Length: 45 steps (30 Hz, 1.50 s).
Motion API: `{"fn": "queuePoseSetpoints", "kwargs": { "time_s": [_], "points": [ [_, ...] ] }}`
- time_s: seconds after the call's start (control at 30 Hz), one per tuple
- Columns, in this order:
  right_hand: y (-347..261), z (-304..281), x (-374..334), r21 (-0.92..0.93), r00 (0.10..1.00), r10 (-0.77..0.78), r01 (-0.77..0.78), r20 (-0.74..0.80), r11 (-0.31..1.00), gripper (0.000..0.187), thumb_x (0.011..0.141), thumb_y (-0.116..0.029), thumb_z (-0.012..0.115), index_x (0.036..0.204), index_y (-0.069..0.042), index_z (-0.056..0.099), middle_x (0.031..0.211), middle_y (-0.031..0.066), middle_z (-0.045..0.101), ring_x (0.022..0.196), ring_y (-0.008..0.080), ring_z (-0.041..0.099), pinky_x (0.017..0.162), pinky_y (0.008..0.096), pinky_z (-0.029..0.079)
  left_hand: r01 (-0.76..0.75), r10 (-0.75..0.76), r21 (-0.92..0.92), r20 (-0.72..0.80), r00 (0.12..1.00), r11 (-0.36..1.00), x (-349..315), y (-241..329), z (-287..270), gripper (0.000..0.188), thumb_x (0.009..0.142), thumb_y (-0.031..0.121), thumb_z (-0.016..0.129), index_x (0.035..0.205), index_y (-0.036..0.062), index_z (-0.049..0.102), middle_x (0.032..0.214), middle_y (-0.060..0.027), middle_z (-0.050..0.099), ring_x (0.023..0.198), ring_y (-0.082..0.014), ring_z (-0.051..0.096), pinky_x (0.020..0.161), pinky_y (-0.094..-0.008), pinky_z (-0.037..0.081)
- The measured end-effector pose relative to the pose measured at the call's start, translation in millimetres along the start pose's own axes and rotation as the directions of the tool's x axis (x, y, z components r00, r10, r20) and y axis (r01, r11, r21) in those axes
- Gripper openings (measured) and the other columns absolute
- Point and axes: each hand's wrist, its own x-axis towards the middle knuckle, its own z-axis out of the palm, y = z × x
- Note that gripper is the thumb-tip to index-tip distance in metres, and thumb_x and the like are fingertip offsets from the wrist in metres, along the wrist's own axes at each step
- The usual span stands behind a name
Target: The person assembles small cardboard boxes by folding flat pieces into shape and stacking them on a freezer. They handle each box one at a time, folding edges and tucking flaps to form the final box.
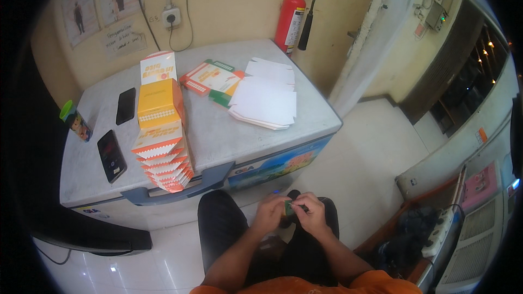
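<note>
Two hands have fingers nearly closed: left hand (267, 213) and right hand (310, 213) pinch a small green item (289, 208) above the lap (226, 223); light, even pressure should steady it.

Handwriting in dark ink covers a pale note (125, 42) on the wall (229, 11) – a short scrawl stands beside the socket (171, 17). Orange-yellow lettering marks the row of cartons (158, 137) and the flat carton (210, 76); the extinguisher's label (295, 28) – too small to read.
</note>
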Motion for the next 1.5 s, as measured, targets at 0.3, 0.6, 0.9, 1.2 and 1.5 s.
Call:
{"fn": "queuePoseSetpoints", "kwargs": {
  "time_s": [0.3, 0.6, 0.9, 1.2, 1.5],
  "points": [
    [24.1, -36.3, 10.9, 0.157, 0.704, 0.428, -0.603, 0.567, 0.782, 0.008, 0.088, -0.006, 0.074, 0.090, -0.003, 0.067, 0.089, 0.0048, 0.065, 0.082, 0.0109, 0.061, 0.072, 0.0279, 0.049, 0.204, -0.181, -0.050, 0.289, 0.940, 0.978, -4.9, 7.2, 3.7, 0.013, 0.097, 0.013, 0.061, 0.098, 0.0006, 0.067, 0.079, -0.0116, 0.061, 0.075, -0.0192, 0.061, 0.068, -0.0344, 0.048],
    [27.6, -33.4, 0.1, -0.082, 0.952, 0.307, -0.304, 0.023, 0.949, 0.015, 0.093, -0.013, 0.070, 0.094, 0.001, 0.064, 0.094, 0.0054, 0.064, 0.079, 0.0146, 0.062, 0.071, 0.0280, 0.048, 0.458, -0.443, -0.024, 0.211, 0.871, 0.889, -4.9, 15.1, 5.2, 0.020, 0.095, 0.019, 0.067, 0.091, -0.0004, 0.067, 0.076, -0.0079, 0.066, 0.074, -0.0133, 0.062, 0.066, -0.0315, 0.048],
    [36.7, -14.2, -42.8, 0.120, 0.496, 0.844, -0.869, 0.206, 0.481, 0.029, 0.094, -0.017, 0.060, 0.107, 0.009, 0.063, 0.096, 0.0156, 0.066, 0.082, 0.0199, 0.066, 0.064, 0.0327, 0.055, 0.293, -0.435, 0.324, 0.607, 0.665, 0.900, -20.3, 7.7, 37.8, 0.026, 0.099, 0.029, 0.063, 0.105, 0.0054, 0.073, 0.089, -0.0182, 0.071, 0.083, -0.0318, 0.069, 0.078, -0.0389, 0.052],
    [56.1, -36.9, -45.3, -0.284, 0.403, 0.714, -0.719, 0.572, 0.634, 0.024, 0.089, -0.010, 0.058, 0.104, 0.004, 0.070, 0.083, 0.0171, 0.070, 0.073, 0.0279, 0.069, 0.070, 0.0402, 0.056, 0.294, -0.313, 0.172, 0.776, 0.548, 0.940, -36.6, 2.5, 49.5, 0.039, 0.099, 0.039, 0.061, 0.104, 0.0020, 0.072, 0.092, -0.0178, 0.072, 0.085, -0.0306, 0.069, 0.082, -0.0412, 0.052],
    [2.9, -56.1, -36.7, -0.320, 0.908, 0.251, -0.140, 0.336, 0.937, 0.020, 0.088, 0.002, 0.057, 0.104, 0.000, 0.068, 0.103, 0.0211, 0.067, 0.095, 0.0430, 0.065, 0.083, 0.0450, 0.055, 0.772, -0.696, -0.071, 0.388, 0.604, 0.631, -19.3, -15.8, 34.4, 0.056, 0.102, 0.050, 0.052, 0.104, -0.0045, 0.067, 0.093, -0.0143, 0.070, 0.085, -0.0209, 0.068, 0.076, -0.0339, 0.053]
  ]
}}
